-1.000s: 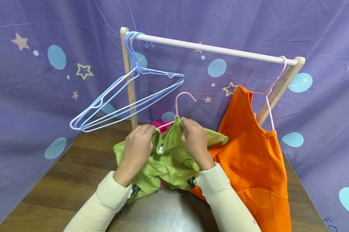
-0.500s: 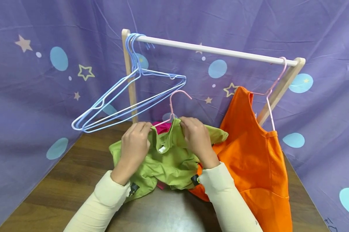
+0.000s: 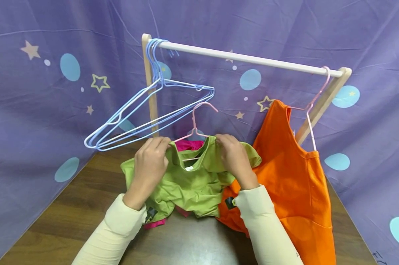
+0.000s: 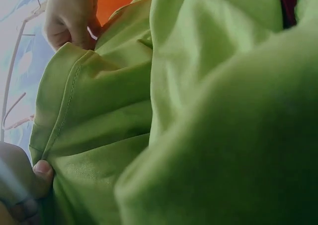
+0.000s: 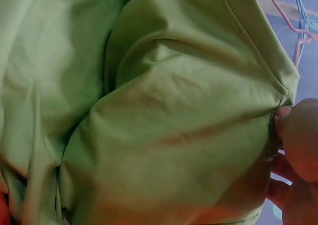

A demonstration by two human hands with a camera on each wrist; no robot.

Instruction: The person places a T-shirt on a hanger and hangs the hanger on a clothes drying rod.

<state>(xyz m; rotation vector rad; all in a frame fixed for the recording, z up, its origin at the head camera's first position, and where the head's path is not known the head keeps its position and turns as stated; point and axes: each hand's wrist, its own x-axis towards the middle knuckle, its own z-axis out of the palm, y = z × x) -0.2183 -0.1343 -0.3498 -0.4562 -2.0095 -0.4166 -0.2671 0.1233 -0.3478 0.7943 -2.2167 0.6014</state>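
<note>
A green short-sleeved top [image 3: 189, 187] is spread over a pink wire hanger [image 3: 194, 123], whose hook rises above the neckline. My left hand [image 3: 149, 165] pinches the top at the left shoulder, beside the collar. On the other shoulder, my right hand [image 3: 235, 158] grips the fabric in the same way. The left wrist view shows my left thumb [image 4: 42, 169] pressed on the collar seam. In the right wrist view, the right thumb [image 5: 283, 113] pinches the cloth at the neckline's end. Most of the hanger's arms are hidden inside the top.
A rack with a white rail [image 3: 239, 57] stands behind. Several blue hangers [image 3: 156, 117] hang at its left end. An orange dress [image 3: 295, 191] hangs on a pink hanger at the right. Pink cloth [image 3: 188, 144] lies behind the green top on the wooden table [image 3: 76, 206].
My hands have moved apart, the left to the left and the right to the right, stretching the neckline wider. The hanger's hook has shifted slightly left, and both its shoulders now show at the neck.
</note>
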